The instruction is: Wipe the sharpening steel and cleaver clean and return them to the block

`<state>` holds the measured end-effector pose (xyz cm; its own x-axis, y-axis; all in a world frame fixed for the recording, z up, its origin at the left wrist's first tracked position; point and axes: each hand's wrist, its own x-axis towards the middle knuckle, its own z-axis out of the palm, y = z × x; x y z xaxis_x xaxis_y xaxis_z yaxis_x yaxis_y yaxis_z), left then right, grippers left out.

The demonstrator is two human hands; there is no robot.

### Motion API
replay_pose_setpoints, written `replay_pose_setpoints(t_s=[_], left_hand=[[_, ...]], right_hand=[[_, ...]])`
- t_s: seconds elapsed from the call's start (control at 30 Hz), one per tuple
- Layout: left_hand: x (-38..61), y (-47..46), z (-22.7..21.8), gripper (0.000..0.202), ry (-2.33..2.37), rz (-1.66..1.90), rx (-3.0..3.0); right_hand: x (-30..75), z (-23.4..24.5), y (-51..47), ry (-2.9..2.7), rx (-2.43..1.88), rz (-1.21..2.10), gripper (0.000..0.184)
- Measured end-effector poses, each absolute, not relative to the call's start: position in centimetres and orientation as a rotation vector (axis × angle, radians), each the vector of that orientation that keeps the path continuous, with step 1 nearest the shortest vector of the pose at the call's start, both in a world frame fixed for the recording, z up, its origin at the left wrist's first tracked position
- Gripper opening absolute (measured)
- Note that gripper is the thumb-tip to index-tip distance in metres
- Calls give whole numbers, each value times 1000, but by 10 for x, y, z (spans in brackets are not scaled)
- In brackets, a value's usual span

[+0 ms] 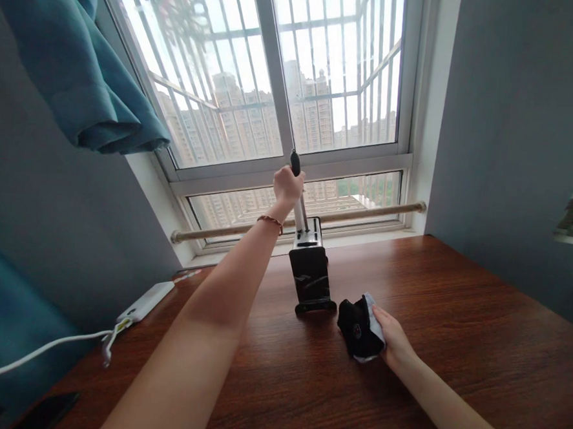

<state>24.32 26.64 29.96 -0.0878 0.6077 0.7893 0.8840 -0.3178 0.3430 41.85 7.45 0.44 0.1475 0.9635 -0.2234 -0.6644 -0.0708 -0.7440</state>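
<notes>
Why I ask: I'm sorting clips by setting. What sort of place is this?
Probably a room in a high-rise flat: the barred window looks out on tower blocks, a teal curtain hangs beside it, and a wooden desk stands below, with a power bank on it.

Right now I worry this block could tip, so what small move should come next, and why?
Probably move the right hand from the black-and-white cloth to the knife block and steady it. The left hand grips the black-handled tool, whose silver shaft leans in the block's top slot, and nothing holds the block on the wooden table.
</notes>
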Motion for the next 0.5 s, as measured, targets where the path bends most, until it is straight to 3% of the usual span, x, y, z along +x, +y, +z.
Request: replay_pose_setpoints(t_s=[0.33,0.5], left_hand=[[238,274,320,24,-1346,-1640,-1944],[243,276,367,25,-1304,-1763,-1826]], right_hand=[[415,8,73,-361,-789,1479,28],[417,9,74,-312,-766,1499,25]])
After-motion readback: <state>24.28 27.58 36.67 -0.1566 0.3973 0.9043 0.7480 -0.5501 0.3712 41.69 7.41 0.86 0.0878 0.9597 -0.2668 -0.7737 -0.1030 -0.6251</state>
